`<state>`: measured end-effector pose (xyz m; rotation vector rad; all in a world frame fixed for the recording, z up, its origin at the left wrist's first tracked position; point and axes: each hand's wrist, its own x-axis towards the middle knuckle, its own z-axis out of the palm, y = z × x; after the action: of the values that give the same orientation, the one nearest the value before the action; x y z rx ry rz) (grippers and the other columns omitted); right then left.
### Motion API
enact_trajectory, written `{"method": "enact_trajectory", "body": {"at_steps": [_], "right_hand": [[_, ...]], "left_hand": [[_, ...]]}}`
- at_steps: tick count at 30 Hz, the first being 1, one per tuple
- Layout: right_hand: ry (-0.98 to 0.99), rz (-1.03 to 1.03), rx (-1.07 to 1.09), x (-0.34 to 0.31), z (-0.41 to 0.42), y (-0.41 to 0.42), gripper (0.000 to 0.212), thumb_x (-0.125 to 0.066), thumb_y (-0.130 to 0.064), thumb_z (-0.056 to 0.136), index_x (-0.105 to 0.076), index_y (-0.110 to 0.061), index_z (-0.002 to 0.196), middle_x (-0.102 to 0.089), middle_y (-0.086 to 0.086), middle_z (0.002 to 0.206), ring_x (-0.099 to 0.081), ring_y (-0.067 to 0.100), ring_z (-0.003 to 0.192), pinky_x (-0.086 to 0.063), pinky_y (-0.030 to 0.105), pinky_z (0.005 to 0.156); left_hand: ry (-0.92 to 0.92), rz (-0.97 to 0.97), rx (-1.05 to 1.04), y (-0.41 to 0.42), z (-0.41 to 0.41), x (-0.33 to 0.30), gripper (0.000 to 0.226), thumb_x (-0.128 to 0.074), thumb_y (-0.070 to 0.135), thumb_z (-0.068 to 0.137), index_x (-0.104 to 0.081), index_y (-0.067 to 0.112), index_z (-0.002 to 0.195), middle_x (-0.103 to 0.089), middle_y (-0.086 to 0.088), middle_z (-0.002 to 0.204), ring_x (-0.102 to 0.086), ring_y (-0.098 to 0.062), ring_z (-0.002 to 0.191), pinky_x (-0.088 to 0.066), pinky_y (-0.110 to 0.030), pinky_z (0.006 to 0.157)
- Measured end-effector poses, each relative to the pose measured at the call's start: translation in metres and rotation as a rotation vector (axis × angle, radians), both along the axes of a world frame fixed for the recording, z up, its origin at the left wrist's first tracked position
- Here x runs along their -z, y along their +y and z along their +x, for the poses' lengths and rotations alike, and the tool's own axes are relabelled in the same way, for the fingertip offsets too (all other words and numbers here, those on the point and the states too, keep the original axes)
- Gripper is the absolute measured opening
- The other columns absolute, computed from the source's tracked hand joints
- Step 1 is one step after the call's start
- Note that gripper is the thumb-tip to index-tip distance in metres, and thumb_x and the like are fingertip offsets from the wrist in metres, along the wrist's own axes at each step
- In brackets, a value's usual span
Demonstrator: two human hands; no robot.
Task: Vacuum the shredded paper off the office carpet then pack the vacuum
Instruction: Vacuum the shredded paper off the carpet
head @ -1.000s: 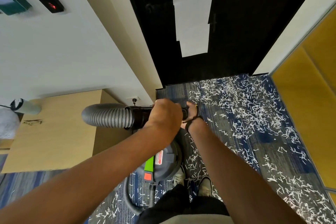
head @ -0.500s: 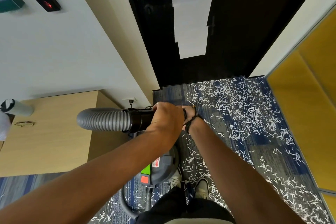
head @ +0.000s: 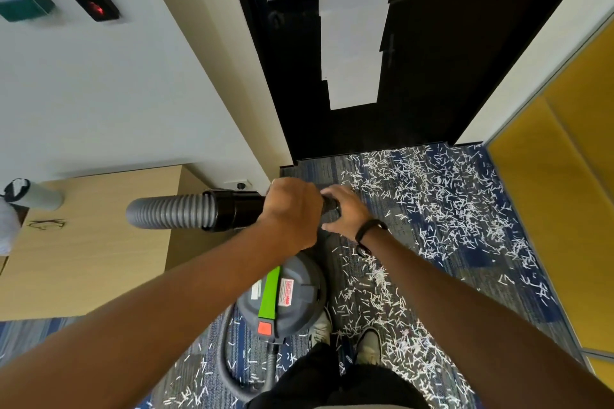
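Observation:
My left hand (head: 292, 209) grips the black cuff (head: 237, 211) at the end of the grey ribbed vacuum hose (head: 166, 211), held level at chest height. My right hand (head: 347, 211) wraps the black end piece just right of my left hand; what it holds beyond that is hidden by the hands. The grey canister vacuum (head: 282, 297) with a green strip and red switch stands on the floor below my hands, by my shoes. White shredded paper (head: 448, 206) lies scattered thickly over the blue-grey carpet (head: 491, 279) to the right and around my feet.
A light wooden cabinet (head: 89, 242) stands at the left with a bottle (head: 31, 194) on it. A black door (head: 415, 43) is ahead, a yellow panel (head: 564, 209) on the right, a wall socket (head: 240, 183) near the cabinet. The hose loops on the floor behind the canister.
My right hand has turned and shifted on the end piece, its back now facing up. The hose end sits slightly further right. The view has tilted a little.

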<state>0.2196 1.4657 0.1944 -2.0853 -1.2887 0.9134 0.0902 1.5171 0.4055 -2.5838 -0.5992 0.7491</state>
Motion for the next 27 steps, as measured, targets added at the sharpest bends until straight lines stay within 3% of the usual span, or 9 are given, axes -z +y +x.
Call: {"method": "enact_trajectory", "body": {"at_steps": [2,4,6,9,14,19,21,24,27], "right_hand": [[0.068,0.009,-0.080,0.001,-0.005,0.014,0.073,-0.092,-0.027,0.064,-0.058,-0.033,0.129,-0.053,-0.006,0.139,-0.049,0.014,0.128,-0.040,0.038,0.110],[0.164,0.011,-0.078,0.005,-0.017,0.028,0.042,-0.089,-0.020,0.068,-0.067,-0.027,0.103,-0.068,-0.005,0.108,-0.063,0.017,0.104,-0.053,0.043,0.097],[0.185,0.073,-0.051,0.014,-0.026,0.039,0.022,-0.081,-0.014,0.073,-0.068,-0.023,0.088,-0.071,-0.005,0.086,-0.067,0.016,0.088,-0.057,0.048,0.083],[0.212,0.175,0.016,0.025,-0.040,0.049,0.017,-0.074,-0.012,0.075,-0.063,-0.026,0.075,-0.064,-0.010,0.070,-0.062,0.012,0.075,-0.056,0.041,0.071],[0.193,0.236,-0.044,0.013,-0.052,0.056,0.034,-0.073,0.002,0.073,-0.060,-0.030,0.072,-0.061,-0.008,0.070,-0.057,0.004,0.072,-0.045,0.029,0.070],[0.087,0.440,0.014,-0.018,-0.038,0.058,0.035,-0.083,-0.017,0.073,-0.053,-0.036,0.072,-0.057,-0.011,0.068,-0.056,0.008,0.066,-0.043,0.020,0.062],[0.065,0.465,0.025,-0.039,-0.032,0.056,0.035,-0.084,-0.023,0.074,-0.053,-0.038,0.072,-0.056,-0.013,0.063,-0.056,0.001,0.062,-0.039,0.011,0.058],[0.039,0.412,-0.041,-0.063,-0.017,0.053,0.036,-0.085,-0.027,0.076,-0.053,-0.042,0.067,-0.058,-0.015,0.059,-0.057,-0.004,0.061,-0.037,0.014,0.055],[0.013,0.385,-0.087,-0.075,-0.005,0.048,0.035,-0.084,-0.031,0.077,-0.056,-0.047,0.065,-0.060,-0.022,0.060,-0.058,-0.003,0.059,-0.037,0.015,0.054]], "left_hand": [[0.022,-0.002,0.007,0.000,-0.007,0.008,0.037,-0.059,0.032,0.101,-0.055,0.011,0.131,-0.063,-0.005,0.095,-0.068,-0.026,0.092,-0.050,-0.035,0.073],[0.052,-0.006,0.006,0.001,-0.014,0.018,0.031,-0.056,0.028,0.103,-0.057,0.011,0.128,-0.067,-0.006,0.100,-0.067,-0.024,0.089,-0.053,-0.035,0.075],[0.023,-0.017,-0.027,0.006,-0.020,0.022,0.027,-0.056,0.029,0.102,-0.061,0.014,0.124,-0.068,-0.004,0.099,-0.065,-0.023,0.085,-0.051,-0.034,0.070],[-0.061,-0.039,-0.137,0.012,-0.029,0.023,0.027,-0.059,0.032,0.100,-0.063,0.015,0.120,-0.070,-0.005,0.099,-0.063,-0.023,0.081,-0.052,-0.034,0.067],[-0.099,-0.076,-0.222,0.020,-0.044,0.023,0.028,-0.058,0.035,0.101,-0.061,0.015,0.120,-0.064,-0.004,0.094,-0.054,-0.021,0.077,-0.043,-0.033,0.064],[-0.187,-0.016,0.021,0.048,-0.053,-0.019,0.034,-0.046,0.048,0.106,-0.055,0.019,0.119,-0.037,0.001,0.070,-0.044,-0.019,0.063,-0.036,-0.032,0.061],[-0.231,-0.021,0.112,0.060,-0.055,-0.035,0.042,-0.041,0.055,0.105,-0.054,0.020,0.124,-0.039,0.003,0.069,-0.048,-0.020,0.063,-0.037,-0.032,0.059],[-0.253,-0.033,0.161,0.075,-0.052,-0.047,0.055,-0.032,0.065,0.104,-0.055,0.020,0.125,-0.057,0.001,0.078,-0.060,-0.023,0.068,-0.043,-0.033,0.058],[-0.251,-0.055,0.160,0.081,-0.045,-0.049,0.060,-0.031,0.072,0.101,-0.056,0.022,0.124,-0.055,0.003,0.078,-0.055,-0.022,0.068,-0.042,-0.032,0.058]]}}
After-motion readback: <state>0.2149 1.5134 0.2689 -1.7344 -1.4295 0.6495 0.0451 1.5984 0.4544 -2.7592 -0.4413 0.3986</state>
